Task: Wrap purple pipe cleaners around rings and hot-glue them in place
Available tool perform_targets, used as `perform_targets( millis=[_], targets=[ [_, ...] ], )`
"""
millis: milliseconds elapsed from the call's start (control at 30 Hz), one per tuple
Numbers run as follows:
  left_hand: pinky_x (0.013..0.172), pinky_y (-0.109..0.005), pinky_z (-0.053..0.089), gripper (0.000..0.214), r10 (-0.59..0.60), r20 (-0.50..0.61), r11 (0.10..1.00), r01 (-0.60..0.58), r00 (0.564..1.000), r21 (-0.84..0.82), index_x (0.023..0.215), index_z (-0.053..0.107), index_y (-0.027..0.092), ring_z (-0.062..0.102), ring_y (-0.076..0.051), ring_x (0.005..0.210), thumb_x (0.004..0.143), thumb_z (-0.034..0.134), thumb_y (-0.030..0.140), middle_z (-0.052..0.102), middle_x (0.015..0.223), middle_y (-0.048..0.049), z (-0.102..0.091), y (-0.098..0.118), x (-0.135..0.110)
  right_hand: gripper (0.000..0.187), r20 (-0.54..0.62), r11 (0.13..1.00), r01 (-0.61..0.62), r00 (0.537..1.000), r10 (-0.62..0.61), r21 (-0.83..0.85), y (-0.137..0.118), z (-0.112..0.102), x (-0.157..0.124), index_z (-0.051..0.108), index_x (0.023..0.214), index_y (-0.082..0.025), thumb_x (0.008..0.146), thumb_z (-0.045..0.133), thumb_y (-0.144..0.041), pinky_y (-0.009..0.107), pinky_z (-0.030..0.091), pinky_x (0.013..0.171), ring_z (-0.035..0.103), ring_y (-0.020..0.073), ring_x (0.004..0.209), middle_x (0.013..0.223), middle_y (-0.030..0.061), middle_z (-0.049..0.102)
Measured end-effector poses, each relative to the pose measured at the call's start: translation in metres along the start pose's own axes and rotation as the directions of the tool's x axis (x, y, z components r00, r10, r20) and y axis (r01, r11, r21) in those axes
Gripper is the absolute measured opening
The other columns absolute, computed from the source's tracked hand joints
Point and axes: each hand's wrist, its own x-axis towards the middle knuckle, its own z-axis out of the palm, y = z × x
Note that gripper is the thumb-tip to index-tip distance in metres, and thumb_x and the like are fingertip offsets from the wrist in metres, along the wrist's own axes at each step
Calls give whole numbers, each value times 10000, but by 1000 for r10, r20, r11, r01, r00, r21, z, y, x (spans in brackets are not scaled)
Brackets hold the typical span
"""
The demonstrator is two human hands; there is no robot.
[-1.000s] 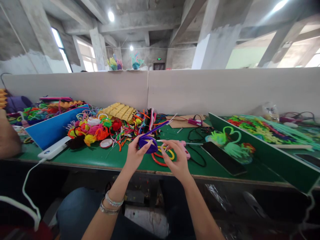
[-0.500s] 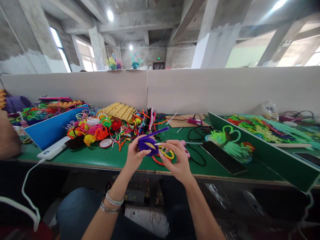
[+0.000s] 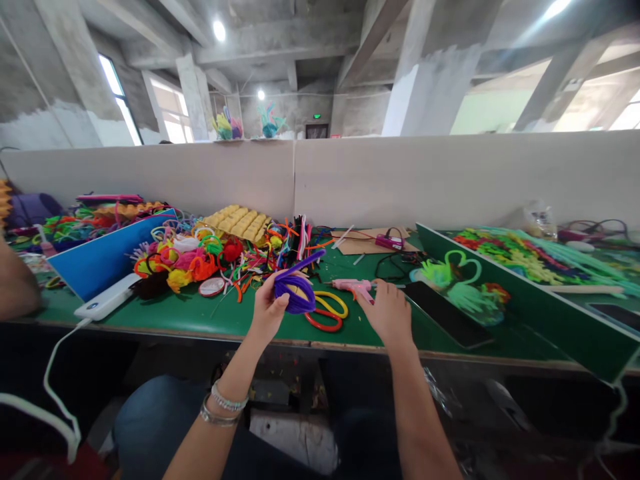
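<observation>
My left hand [image 3: 269,310] is closed round a rounded purple pipe-cleaner piece [image 3: 300,297], held just above the table. One purple stem sticks up from it to the right, and a yellowish strip shows in its middle. My right hand [image 3: 393,312] is closed on the rear and handle of a pink glue gun [image 3: 356,287], whose nozzle points left; the palm hides part of it. Between the hands lie red and yellow scissors handles [image 3: 330,321], their blades out of sight under the purple piece.
Left lie a pile of colourful pipe-cleaner pieces [image 3: 190,257], a yellow egg-tray sheet [image 3: 237,222], a white power strip [image 3: 110,300] and a blue divider [image 3: 110,257]. Right are a phone [image 3: 445,313], green pipe-cleaner swans [image 3: 465,293] and a green divider [image 3: 540,310]. Another person's arm [image 3: 17,280] shows far left.
My right hand has left the purple piece, moved right and down, and closed on the glue gun. The left hand still holds the purple piece, now turned slightly and shifted a little left.
</observation>
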Motion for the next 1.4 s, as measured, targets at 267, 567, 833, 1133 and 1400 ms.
perform_targets(
  millis=[267, 567, 833, 1133, 1400],
  targets=[
    [681, -294, 543, 461, -24, -5, 1000, 24, 1000, 12, 980, 622, 168, 663, -205, 787, 679, 638, 516, 691, 905, -85, 2, 4, 2, 528, 87, 999, -42, 995, 45, -26, 10, 29, 3, 525, 983, -111, 739, 532, -579, 302, 390, 651, 569, 281, 890, 927, 141, 585],
    [689, -278, 531, 478, -49, -70, 997, 53, 996, 61, 993, 614, 152, 664, -188, 771, 694, 618, 525, 693, 887, -92, -1, 2, 1, 453, 97, 986, -140, 987, 132, 86, 6, 24, 4, 588, 923, -123, 765, 456, -527, 292, 401, 534, 612, 211, 656, 882, 115, 563],
    [734, -301, 522, 505, -80, -104, 991, 90, 991, 94, 987, 615, 155, 653, -204, 834, 696, 586, 567, 680, 957, -105, -3, -1, 1, 421, -167, 860, -68, 970, 175, 506, 1, -6, 6, 559, 868, -148, 688, 545, -528, 269, 391, 515, 536, 174, 639, 815, 72, 557],
    [737, -286, 519, 538, 64, -80, 950, -36, 995, 311, 1108, 578, 163, 646, -203, 849, 685, 640, 489, 672, 974, -96, -9, 2, -3, 480, -239, 680, 249, 965, -111, 690, -17, -51, -13, 507, 935, -157, 640, 659, -503, 194, 341, 424, 378, 69, 471, 628, -44, 481],
    [815, -313, 503, 536, 78, -5, 885, -67, 997, 460, 1126, 573, 193, 644, -218, 899, 659, 691, 429, 674, 1000, -82, -9, 3, -3, 380, -375, 745, 368, 911, -170, 556, -32, -59, -22, 489, 901, -186, 704, 585, -497, 207, 402, 467, 493, 104, 517, 699, 3, 572]
  ],
)
